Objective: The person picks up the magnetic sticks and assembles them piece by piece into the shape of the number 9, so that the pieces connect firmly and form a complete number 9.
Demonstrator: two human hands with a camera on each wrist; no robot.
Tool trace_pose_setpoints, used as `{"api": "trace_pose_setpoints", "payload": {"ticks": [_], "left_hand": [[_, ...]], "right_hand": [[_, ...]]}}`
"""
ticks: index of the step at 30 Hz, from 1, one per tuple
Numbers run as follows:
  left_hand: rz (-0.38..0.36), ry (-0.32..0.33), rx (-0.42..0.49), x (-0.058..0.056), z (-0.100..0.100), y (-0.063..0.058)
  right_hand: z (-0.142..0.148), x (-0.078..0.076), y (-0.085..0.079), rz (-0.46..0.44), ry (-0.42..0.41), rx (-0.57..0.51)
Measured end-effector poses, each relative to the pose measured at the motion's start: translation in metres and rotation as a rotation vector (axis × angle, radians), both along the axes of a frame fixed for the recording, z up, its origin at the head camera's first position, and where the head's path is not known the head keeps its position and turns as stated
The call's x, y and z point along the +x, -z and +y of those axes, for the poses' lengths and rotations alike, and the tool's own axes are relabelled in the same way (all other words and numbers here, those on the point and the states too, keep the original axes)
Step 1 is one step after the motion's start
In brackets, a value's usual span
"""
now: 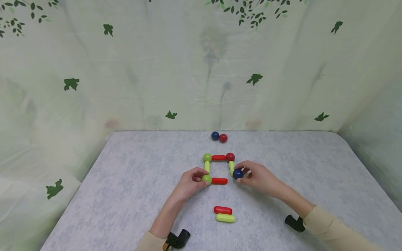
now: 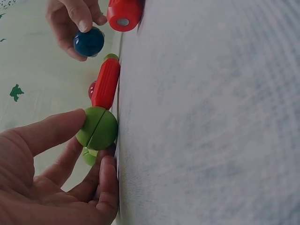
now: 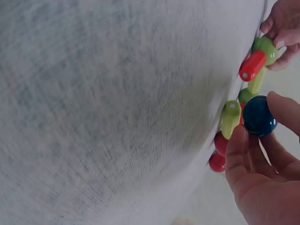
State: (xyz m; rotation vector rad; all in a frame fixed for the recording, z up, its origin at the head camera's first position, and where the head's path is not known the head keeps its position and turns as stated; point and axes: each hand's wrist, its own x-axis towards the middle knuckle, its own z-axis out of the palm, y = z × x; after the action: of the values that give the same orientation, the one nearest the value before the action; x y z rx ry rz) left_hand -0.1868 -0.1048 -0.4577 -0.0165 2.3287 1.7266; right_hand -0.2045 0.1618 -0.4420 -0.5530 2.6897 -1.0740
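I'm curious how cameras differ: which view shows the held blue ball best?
The right wrist view: the blue ball appears largest there. The head view shows it small; the left wrist view shows it farther off, partly behind the right grip.

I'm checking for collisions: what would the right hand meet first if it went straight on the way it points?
Probably the lime stick just beyond the blue ball in the right hand, though it might pass above; depth is unclear.
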Motion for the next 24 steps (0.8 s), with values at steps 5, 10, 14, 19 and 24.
{"api": "trace_pose_setpoints", "payload": {"ticks": [5,10,14,19,24], "left_hand": [[-0.014,-0.004,-0.002,-0.002,0.000,0.001],[-0.020,0.000,0.001,-0.002,-0.001,0.003],[-0.022,0.009,0.011,-0.002,-0.001,0.003],[-0.019,0.020,0.027,-0.003,-0.003,0.003],[-0.015,0.024,0.030,-0.002,-0.004,0.002]], "right_hand": [[-0.010,0.005,0.001,-0.048,0.018,0.026],[-0.014,0.006,0.004,-0.044,-0.008,0.028],[-0.015,0.006,0.007,-0.002,-0.042,0.042],[-0.016,0.007,0.009,0.040,-0.053,0.073],[-0.016,0.007,0.010,0.044,-0.057,0.071]]}}
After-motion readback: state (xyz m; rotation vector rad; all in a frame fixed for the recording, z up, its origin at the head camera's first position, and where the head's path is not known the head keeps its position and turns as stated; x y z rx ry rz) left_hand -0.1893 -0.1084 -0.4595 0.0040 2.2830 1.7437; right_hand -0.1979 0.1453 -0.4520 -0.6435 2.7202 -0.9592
